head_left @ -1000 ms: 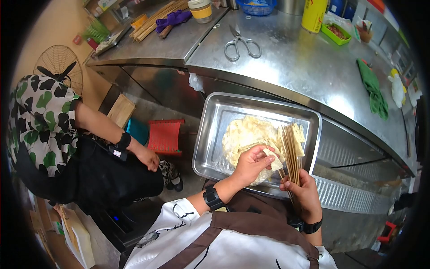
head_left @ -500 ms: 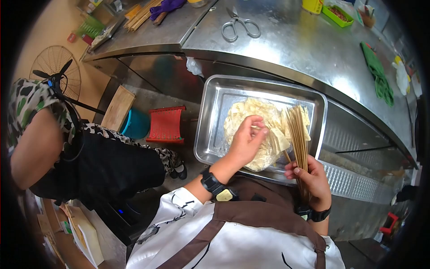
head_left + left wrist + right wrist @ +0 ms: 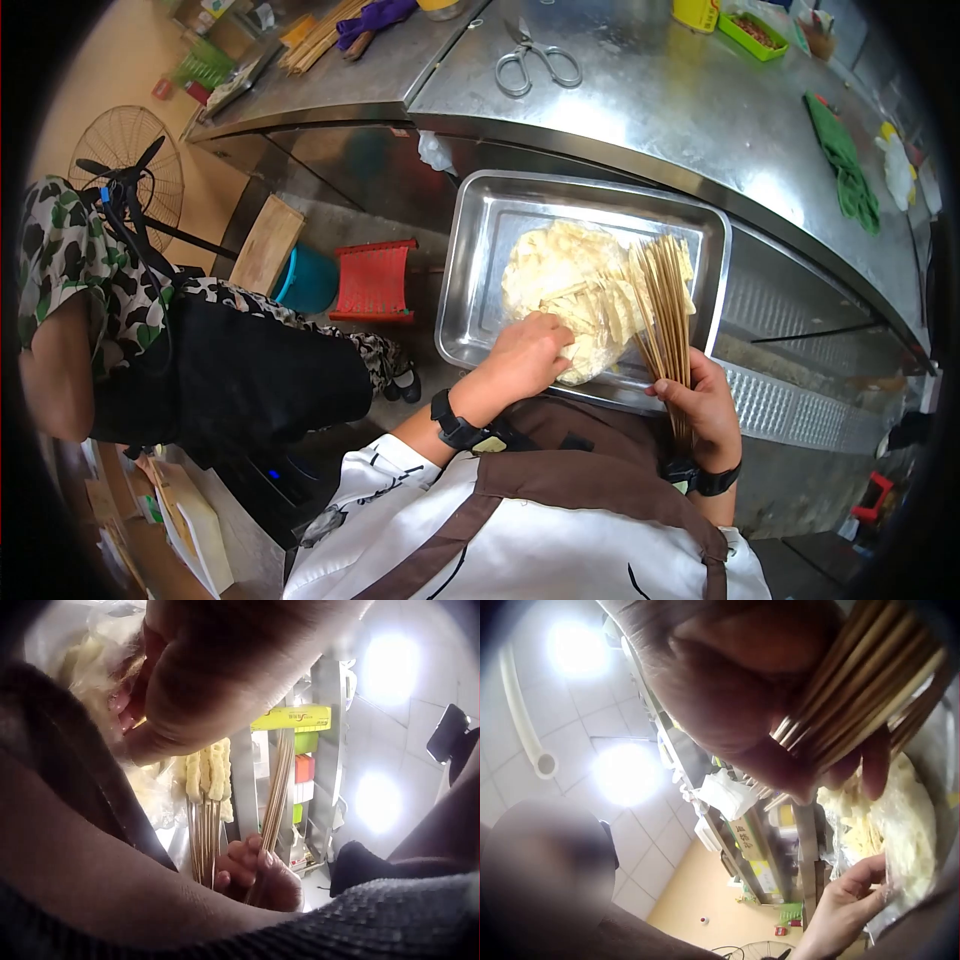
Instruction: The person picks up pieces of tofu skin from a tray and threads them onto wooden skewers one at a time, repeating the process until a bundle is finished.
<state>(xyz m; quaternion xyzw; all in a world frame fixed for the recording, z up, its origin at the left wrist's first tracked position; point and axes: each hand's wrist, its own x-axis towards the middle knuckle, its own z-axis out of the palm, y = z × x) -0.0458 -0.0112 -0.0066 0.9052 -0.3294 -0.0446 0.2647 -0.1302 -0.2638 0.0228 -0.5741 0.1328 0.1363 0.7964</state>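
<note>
A heap of pale yellow tofu skin [image 3: 560, 260] in a clear plastic bag lies in a steel tray [image 3: 475, 215]. My left hand [image 3: 525, 355] is at the heap's near left edge, fingers curled and thumb pinching at the tofu skin, as the right wrist view also shows; its fingertips are partly hidden. My right hand [image 3: 705, 405] grips a bundle of bamboo skewers [image 3: 665, 310] at the tray's near right corner, points fanned away from me. Folded pieces on skewers [image 3: 208, 772] lie beside the heap, partly behind the bundle in the head view.
Beyond the tray, a steel counter [image 3: 640, 120] bears scissors [image 3: 537, 62], a green cloth [image 3: 840, 170] and a green box [image 3: 752, 38]. Another person in a black apron [image 3: 270, 380] is at the left, near a red stool [image 3: 372, 280] and a blue bucket [image 3: 308, 278].
My left hand has come down and toward me from above the heap to its near left edge. The sheet it held a second ago is out of its fingers. My right hand keeps the skewers.
</note>
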